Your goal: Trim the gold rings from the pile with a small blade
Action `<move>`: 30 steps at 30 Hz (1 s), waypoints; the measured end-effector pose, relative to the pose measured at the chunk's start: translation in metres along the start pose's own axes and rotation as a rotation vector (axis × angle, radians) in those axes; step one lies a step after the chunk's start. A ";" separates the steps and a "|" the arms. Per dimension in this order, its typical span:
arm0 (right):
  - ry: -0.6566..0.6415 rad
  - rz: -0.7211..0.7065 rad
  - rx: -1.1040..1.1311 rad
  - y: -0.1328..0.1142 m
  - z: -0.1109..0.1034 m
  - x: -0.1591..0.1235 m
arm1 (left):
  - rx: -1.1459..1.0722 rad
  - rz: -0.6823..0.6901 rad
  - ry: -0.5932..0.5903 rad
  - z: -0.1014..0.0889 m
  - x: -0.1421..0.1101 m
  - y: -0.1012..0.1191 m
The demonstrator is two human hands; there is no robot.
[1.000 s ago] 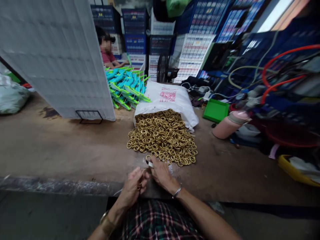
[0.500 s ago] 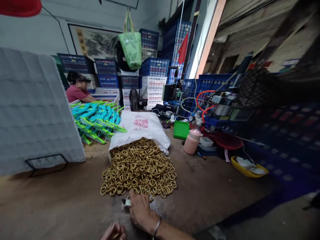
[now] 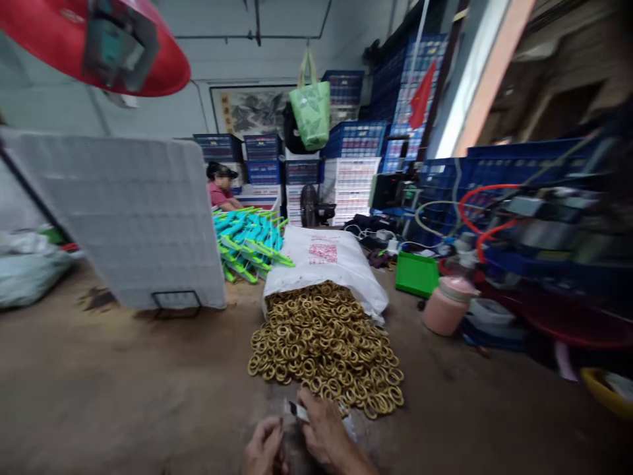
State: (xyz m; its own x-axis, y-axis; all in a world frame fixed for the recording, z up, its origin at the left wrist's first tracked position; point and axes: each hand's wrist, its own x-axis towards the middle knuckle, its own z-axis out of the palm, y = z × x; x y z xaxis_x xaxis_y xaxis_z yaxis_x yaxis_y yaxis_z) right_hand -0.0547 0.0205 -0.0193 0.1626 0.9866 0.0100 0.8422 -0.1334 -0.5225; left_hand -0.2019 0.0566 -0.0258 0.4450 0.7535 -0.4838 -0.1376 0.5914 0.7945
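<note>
A heap of brass-coloured rings [image 3: 326, 349] spills from the mouth of a white woven sack [image 3: 341, 257] onto the brown tabletop. At the heap's front edge, my right hand [image 3: 326, 429] is closed on a small white tool with a dark tip [image 3: 298, 411], possibly a blade; its fingers are close to the nearest rings. The tool's tip points left. My left hand [image 3: 266, 448] is closed at the bottom of the view, just left of the tool, its fingers curled together. What it pinches is too small and blurred to name.
Teal and green plastic pieces [image 3: 252, 241] lie piled behind the sack. Left stands a grey-white panel [image 3: 148, 218] on a black wire stand. To the right are a green tray [image 3: 417, 274], a pink jar [image 3: 448, 307] and a machine with orange hoses. A person [image 3: 222, 188] sits behind.
The view has swung left, so everything sits further right and a red lamp shade shows more. My left hand has risen nearer the right hand, which still holds the tool.
</note>
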 end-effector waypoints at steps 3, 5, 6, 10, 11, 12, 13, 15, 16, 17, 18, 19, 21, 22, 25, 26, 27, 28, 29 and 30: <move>-0.065 -0.047 0.164 -0.004 -0.006 -0.006 | 0.143 0.045 0.022 0.005 0.003 -0.008; -0.129 -0.071 0.269 -0.007 -0.007 -0.010 | 0.224 0.103 -0.003 0.007 0.004 -0.013; -0.154 -0.075 0.321 -0.008 -0.007 -0.011 | 0.248 0.129 -0.006 0.007 0.005 -0.015; -0.183 -0.022 0.571 -0.009 -0.005 -0.010 | 0.252 0.173 0.035 0.004 0.007 -0.019; -0.191 0.002 0.640 -0.008 -0.004 -0.009 | 0.253 0.176 0.046 0.004 0.008 -0.020; -0.202 0.035 0.701 -0.007 -0.002 -0.008 | 0.264 0.181 0.054 0.003 0.008 -0.020; -0.218 0.080 0.746 -0.005 0.001 -0.006 | 0.286 0.194 0.062 0.004 0.008 -0.020; -0.244 0.175 0.785 0.000 0.006 -0.004 | 0.352 0.258 0.088 0.005 0.007 -0.020; -0.250 0.210 0.785 0.001 0.008 -0.004 | 0.388 0.299 0.099 0.006 0.006 -0.020; -0.249 0.232 0.780 0.002 0.010 -0.004 | 0.416 0.339 0.106 0.008 0.004 -0.020; -0.245 0.240 0.774 0.003 0.011 -0.003 | 0.434 0.369 0.108 0.009 0.003 -0.019; -0.236 0.242 0.768 0.003 0.010 -0.003 | 0.444 0.384 0.103 0.011 0.002 -0.018; -0.209 0.259 0.749 0.001 0.009 -0.002 | 0.445 0.360 0.072 0.014 0.000 -0.015; -0.197 0.269 0.738 0.001 0.008 -0.001 | 0.445 0.330 0.051 0.014 -0.001 -0.014; -0.179 0.265 0.704 0.000 0.007 0.003 | 0.463 0.230 -0.019 0.014 0.000 -0.009; -0.177 0.257 0.693 0.000 0.008 0.004 | 0.473 0.210 -0.031 0.014 0.001 -0.009; -0.171 0.249 0.683 0.001 0.009 0.005 | 0.482 0.199 -0.032 0.013 0.002 -0.009; -0.164 0.246 0.673 0.002 0.011 0.006 | 0.488 0.194 -0.023 0.012 0.003 -0.009; -0.155 0.245 0.665 0.003 0.012 0.007 | 0.489 0.189 -0.007 0.011 0.004 -0.010; -0.149 0.243 0.660 0.004 0.014 0.007 | 0.489 0.184 0.013 0.010 0.005 -0.011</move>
State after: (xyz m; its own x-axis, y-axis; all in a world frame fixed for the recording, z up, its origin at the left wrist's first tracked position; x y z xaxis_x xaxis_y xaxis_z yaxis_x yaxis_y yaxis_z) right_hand -0.0574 0.0281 -0.0330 0.1942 0.9447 -0.2644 0.2970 -0.3135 -0.9020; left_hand -0.1895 0.0516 -0.0334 0.4413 0.8376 -0.3220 0.2184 0.2478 0.9439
